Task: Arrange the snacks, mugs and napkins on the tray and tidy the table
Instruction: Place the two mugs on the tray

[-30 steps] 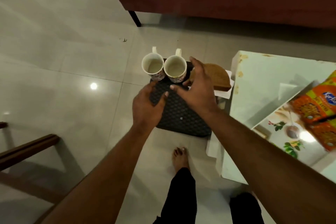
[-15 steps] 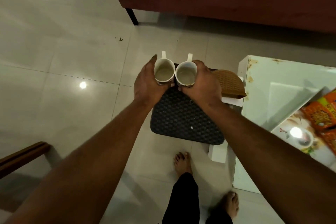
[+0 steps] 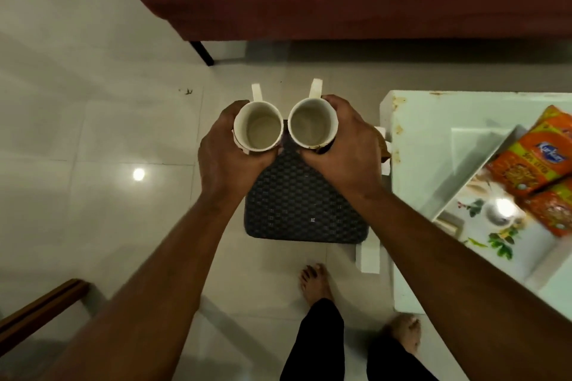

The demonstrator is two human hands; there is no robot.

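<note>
White china fills both hands: the left hand [image 3: 229,153] wraps around the left mug [image 3: 258,126] and the right hand [image 3: 343,145] around the right mug [image 3: 312,121], each closed on the body of its mug rather than on the handle, which points away from the person; held this way the two mugs sit upright, rims level and almost touching, which suits carrying them as a pair; both look empty, so spilling seems no concern; they hang above the far end of a dark woven stool [image 3: 303,210] that stands on the tiled floor [image 3: 93,133], and whether their bases touch it I cannot tell; the tray [image 3: 483,195], white with a flower print, lies on the pale table [image 3: 433,120] to the right, tilted in the view, with orange snack packets [image 3: 535,161] already on its far part; its near part is bare, likely room for the mugs; a brown thing shows just behind the right hand, too hidden to name; no napkins are clearly visible.
</note>
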